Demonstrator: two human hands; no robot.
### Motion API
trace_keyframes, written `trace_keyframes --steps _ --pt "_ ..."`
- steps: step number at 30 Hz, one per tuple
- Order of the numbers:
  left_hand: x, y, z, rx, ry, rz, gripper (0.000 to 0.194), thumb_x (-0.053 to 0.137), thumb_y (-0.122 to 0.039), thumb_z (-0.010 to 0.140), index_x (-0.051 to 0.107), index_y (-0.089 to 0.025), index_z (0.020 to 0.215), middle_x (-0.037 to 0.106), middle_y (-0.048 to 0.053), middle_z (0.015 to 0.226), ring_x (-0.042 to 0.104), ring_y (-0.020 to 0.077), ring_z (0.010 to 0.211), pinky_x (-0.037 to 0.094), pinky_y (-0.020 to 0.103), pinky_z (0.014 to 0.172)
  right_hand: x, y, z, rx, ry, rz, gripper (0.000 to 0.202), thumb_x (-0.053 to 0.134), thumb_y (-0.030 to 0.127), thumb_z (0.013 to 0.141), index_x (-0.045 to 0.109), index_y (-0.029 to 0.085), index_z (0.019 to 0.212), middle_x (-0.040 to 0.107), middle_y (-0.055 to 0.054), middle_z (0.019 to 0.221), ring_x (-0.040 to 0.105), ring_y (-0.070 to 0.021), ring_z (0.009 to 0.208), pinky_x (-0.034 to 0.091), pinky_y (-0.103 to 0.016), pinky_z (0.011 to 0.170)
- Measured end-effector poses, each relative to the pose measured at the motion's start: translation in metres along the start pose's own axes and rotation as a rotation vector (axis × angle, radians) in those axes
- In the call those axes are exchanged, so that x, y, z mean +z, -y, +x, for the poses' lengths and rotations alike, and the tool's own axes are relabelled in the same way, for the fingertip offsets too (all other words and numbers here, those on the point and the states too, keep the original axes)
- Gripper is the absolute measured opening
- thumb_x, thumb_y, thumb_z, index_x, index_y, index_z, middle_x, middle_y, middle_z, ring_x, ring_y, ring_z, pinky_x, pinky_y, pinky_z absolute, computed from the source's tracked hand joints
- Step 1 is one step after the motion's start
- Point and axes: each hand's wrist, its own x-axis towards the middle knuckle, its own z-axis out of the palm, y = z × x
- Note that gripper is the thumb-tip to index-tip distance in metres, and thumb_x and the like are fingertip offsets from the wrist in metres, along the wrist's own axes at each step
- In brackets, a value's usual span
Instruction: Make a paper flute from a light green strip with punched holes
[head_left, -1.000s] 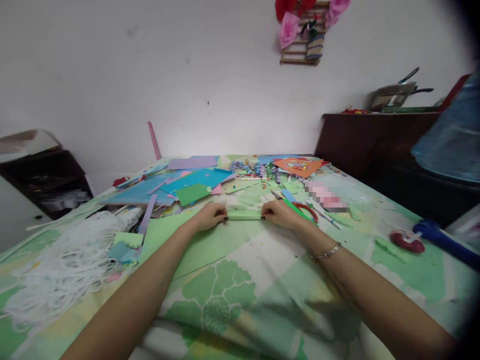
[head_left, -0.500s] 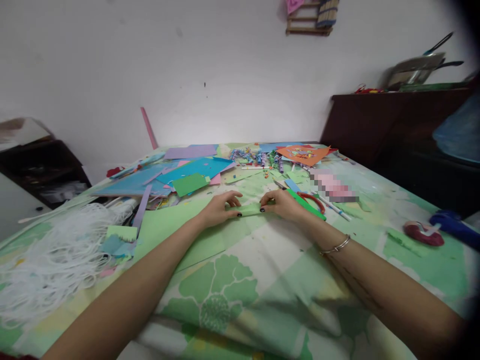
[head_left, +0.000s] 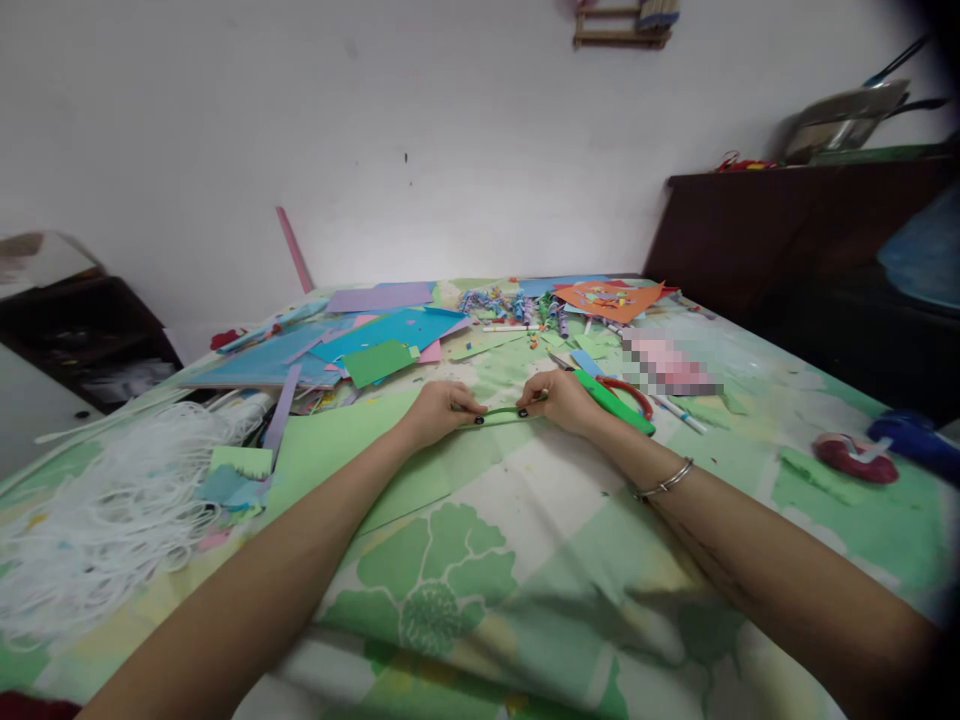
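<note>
A narrow green paper strip stretches between my two hands, just above the tablecloth. My left hand pinches its left end between thumb and fingers. At the other end, my right hand has thumb and fingertips closed on the strip. Under my left hand and forearm lies a light green paper sheet. Right beside my right hand are scissors with a red handle and a bright green item, partly hidden by that hand.
White cord lies heaped at the left. Behind my hands are blue paper, a darker green card, curled paper strips and an orange sheet. A tape dispenser sits at the right. The floral tablecloth is wrinkled in front.
The strip lay flatter and looked wider before; now it is turned edge-on, slightly bowed and narrower. My left fingers, spread earlier, have closed on it. The view has shifted slightly.
</note>
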Motion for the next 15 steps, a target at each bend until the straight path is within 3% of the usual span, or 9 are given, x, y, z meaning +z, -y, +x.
trace_keyframes --steps 7,12,15 --pt "-0.004 -0.007 -0.002 0.159 0.065 0.059 0.015 0.064 -0.024 0.074 0.076 -0.023 0.082 0.071 0.006 0.083 0.061 0.0167 0.078 0.044 0.028 0.073 -0.023 0.009 -0.006 -0.285 0.128 -0.129 0.013 0.063 0.016 0.072 0.075 0.023 0.076 0.070 -0.004 0.086 0.058 -0.0184 0.086 0.040 -0.032 0.084" --pt "-0.001 -0.006 -0.002 0.116 0.027 0.029 0.015 0.061 -0.022 0.075 0.074 -0.017 0.079 0.071 0.006 0.079 0.060 0.0128 0.065 0.044 0.023 0.060 -0.024 0.019 -0.010 -0.398 0.178 -0.219 0.022 0.055 0.010 0.074 0.073 0.022 0.073 0.070 -0.004 0.090 0.055 -0.0186 0.089 0.040 -0.031 0.084" --pt "0.001 -0.007 -0.002 0.134 0.028 0.069 0.014 0.060 -0.021 0.074 0.073 -0.017 0.078 0.071 0.005 0.078 0.060 0.0138 0.067 0.045 0.024 0.062 -0.019 0.026 -0.012 -0.385 0.179 -0.272 0.023 0.052 0.008 0.072 0.070 0.020 0.068 0.069 -0.004 0.085 0.056 -0.0169 0.085 0.041 -0.028 0.081"
